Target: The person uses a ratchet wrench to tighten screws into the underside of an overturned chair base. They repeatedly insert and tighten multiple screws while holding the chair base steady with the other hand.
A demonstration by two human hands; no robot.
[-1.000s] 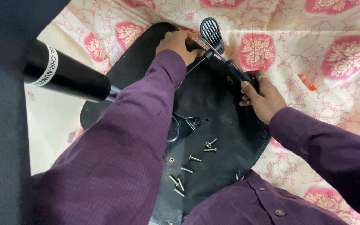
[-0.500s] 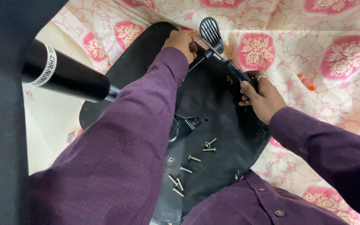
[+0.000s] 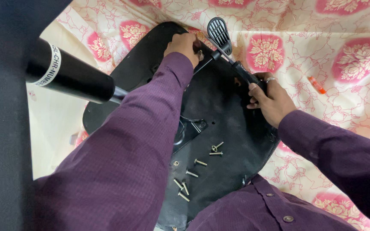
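Observation:
A black chair seat (image 3: 219, 111) lies upside down on a flowered cloth. My left hand (image 3: 186, 44) is closed at the seat's far edge, at the base of a black lever. That black lever with its ribbed paddle (image 3: 219, 32) runs diagonally toward my right hand (image 3: 270, 99), which grips the lever's lower end. A ring shows on one finger of that hand. Several loose screws (image 3: 200, 164) lie on the seat's underside near me. What sits inside the left fist is hidden.
A black gas-lift cylinder (image 3: 67, 72) with a white label juts from the seat's metal plate (image 3: 189, 128) toward the left. The flowered cloth (image 3: 335, 47) covers the surface around; a small orange object (image 3: 317, 84) lies on it at right. A dark surface fills the left edge.
Both hands and the lever have stayed nearly still; the view shifted very slightly.

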